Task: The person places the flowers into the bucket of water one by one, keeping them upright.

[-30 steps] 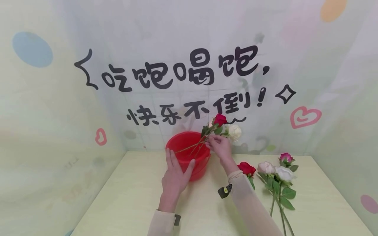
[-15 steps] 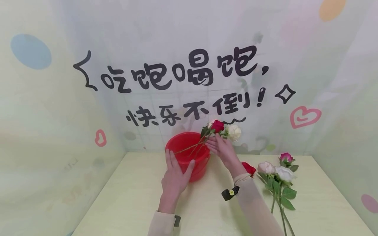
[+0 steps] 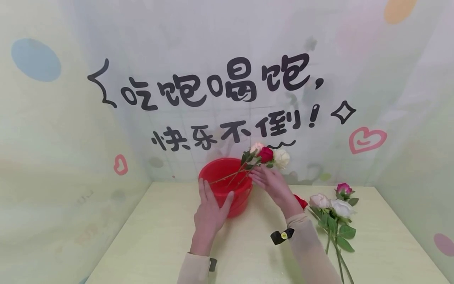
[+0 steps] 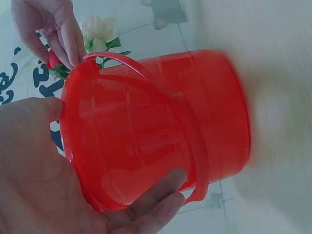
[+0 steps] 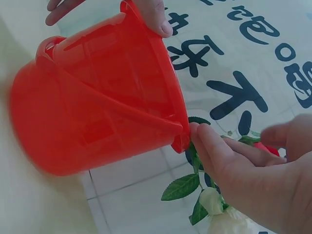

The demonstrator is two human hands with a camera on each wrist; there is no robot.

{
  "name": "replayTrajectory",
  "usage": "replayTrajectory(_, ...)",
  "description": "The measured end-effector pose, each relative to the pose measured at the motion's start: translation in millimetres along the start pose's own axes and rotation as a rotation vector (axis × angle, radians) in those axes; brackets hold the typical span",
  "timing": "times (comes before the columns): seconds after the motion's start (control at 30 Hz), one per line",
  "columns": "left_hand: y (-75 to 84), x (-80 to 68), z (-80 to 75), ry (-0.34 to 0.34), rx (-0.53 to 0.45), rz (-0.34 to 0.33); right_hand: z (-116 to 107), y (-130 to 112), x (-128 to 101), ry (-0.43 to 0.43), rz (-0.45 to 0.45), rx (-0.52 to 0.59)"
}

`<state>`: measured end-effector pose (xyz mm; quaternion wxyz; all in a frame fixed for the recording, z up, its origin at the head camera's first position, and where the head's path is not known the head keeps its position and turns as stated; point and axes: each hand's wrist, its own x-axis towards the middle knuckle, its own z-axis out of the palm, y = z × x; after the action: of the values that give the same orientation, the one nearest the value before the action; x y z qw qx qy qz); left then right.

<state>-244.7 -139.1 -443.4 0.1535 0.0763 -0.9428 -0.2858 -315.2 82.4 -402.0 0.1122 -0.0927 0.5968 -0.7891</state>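
Note:
A red plastic bucket (image 3: 239, 203) stands upright on the table with its handle hanging down, as both wrist views show. My left hand (image 3: 209, 209) rests spread against its near left side, the thumb at the rim and the fingers fairly straight. Over the bucket's right rim lean a red rose (image 3: 265, 154), a pale pink rose (image 3: 256, 148) and a cream rose (image 3: 281, 158), stems inside. Close beside their stems, my right hand (image 3: 272, 184) has its fingers extended along the rim. In the right wrist view its thumb stands apart from the fingers, near green leaves (image 5: 181, 187).
To the right on the pale table (image 3: 170, 221) lie a magenta rose (image 3: 344, 189), a blush rose (image 3: 320, 201) and a white rose (image 3: 342, 208). Another red rose (image 3: 300, 200) is partly hidden behind my right wrist. A printed cloth (image 3: 198, 47) hangs behind the table.
My right hand has let go of the red rose's stem; its fingers straightened and it drew slightly right and down. The red bloom sank onto the rim beside the others. The left hand stayed put.

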Motion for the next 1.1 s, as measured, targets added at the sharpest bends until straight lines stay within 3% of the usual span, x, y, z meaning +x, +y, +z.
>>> replayTrajectory(0.2,0.4,-1.9,-1.5,0.002,-0.009,-0.002,-4,0,-4,-0.077,0.020,-0.065)
replayTrajectory(0.37,-0.3,-3.0,0.1,-0.003,-0.012,0.001,-9,0,-8,-0.103,0.027,-0.014)
replayTrajectory(0.77,0.1,-1.5,0.3,0.000,-0.016,0.005,-22,-1,-21,-0.081,0.014,0.044)
replayTrajectory(1.1,-0.3,0.1,-0.8,0.009,-0.023,0.016,-56,-6,-42,-0.061,0.000,-0.149)
